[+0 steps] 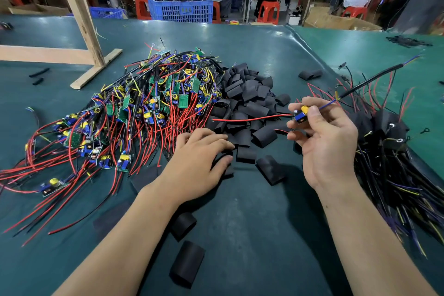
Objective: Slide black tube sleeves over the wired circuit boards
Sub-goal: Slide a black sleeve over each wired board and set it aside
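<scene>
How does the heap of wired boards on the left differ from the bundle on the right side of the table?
The left heap of wired boards shows bare green boards with blue and yellow parts; in the right bundle black sleeves cover the boards. The left heap looks mostly red from its wires; the right bundle looks mostly black. The left heap spreads wide; the right bundle is more compact. Both lie on the green table with wires trailing toward the person.
</scene>
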Motion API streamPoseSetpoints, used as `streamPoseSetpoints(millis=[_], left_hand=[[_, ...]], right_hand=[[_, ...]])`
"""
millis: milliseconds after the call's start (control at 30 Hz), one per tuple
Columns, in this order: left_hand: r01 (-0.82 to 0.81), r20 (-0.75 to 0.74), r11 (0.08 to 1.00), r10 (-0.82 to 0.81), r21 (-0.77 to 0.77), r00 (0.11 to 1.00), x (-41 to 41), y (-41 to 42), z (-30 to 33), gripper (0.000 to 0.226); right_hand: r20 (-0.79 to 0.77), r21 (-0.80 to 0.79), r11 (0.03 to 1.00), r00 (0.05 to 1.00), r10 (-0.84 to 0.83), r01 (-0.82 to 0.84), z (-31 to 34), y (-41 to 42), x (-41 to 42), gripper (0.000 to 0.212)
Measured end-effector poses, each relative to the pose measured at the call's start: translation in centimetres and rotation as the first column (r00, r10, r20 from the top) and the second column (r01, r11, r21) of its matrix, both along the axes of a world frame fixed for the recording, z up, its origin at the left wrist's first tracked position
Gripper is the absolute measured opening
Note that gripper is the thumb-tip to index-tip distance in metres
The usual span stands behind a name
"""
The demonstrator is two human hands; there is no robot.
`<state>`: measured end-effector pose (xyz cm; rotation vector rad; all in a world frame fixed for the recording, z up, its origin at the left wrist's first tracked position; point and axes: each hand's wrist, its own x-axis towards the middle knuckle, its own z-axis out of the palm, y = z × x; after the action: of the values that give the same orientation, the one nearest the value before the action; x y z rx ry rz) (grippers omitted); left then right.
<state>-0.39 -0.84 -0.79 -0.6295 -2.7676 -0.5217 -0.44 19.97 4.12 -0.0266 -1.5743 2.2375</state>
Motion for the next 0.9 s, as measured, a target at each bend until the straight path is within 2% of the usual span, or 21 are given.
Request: streamPoseSetpoints(millis=[167, 267, 367, 433, 600, 667, 800, 900], left_hand=[[-0.053, -0.062, 0.998, 0.054, 0.017, 0.997, -0.4, -0.6, 0.4, 0.046], [-0.03, -0.066, 0.999, 0.029, -0.021, 0.997, -0.8, -0.4, 0.1, 0.057], [-0.055, -0.078, 0.998, 0.053, -0.025, 0.996, -1.3, -0.1, -0.6, 0.035], [-0.061, -0.122, 0.998, 0.064, 0.027, 0.99, -1.3, -0.2, -0.7, 0.036], [-0.058, -0.289, 0.953, 0.147, 0.296, 0.946, -0.9, -0.5, 0.6, 0.033], [-0.052, -0.332, 0.946, 0.164, 0.321, 0.929, -0.8, -0.4, 0.7, 0.027], [-0.076, -0.321, 0.935, 0.194, 0.346, 0.927, -0.7, -0.4, 0.5, 0.015], [-0.089, -0.336, 0.897, 0.253, 0.432, 0.907, -0.9, -0.5, 0.5, 0.012]], right_hand=[[0.003, -0.003, 1.0, 1.0, -0.004, 0.004, 0.0, 0.1, -0.1, 0.023], [0.005, 0.001, 1.0, 1.0, 0.0, 0.0, 0.0, 0.0, 0.0, 0.023], [0.006, 0.004, 1.0, 1.0, -0.003, 0.002, -0.1, 0.0, 0.0, 0.022], [0.008, -0.004, 1.0, 1.0, -0.007, 0.007, 0.0, 0.1, 0.0, 0.022], [-0.003, -0.025, 1.0, 1.0, -0.009, 0.009, 0.0, 0.2, 0.0, 0.022], [-0.002, -0.028, 1.0, 1.0, -0.006, 0.006, 0.0, 0.2, 0.0, 0.021], [-0.001, -0.029, 1.0, 1.0, -0.009, 0.009, 0.1, 0.2, 0.0, 0.022], [-0.003, -0.041, 0.999, 1.0, -0.01, 0.01, 0.1, 0.3, 0.0, 0.022]])
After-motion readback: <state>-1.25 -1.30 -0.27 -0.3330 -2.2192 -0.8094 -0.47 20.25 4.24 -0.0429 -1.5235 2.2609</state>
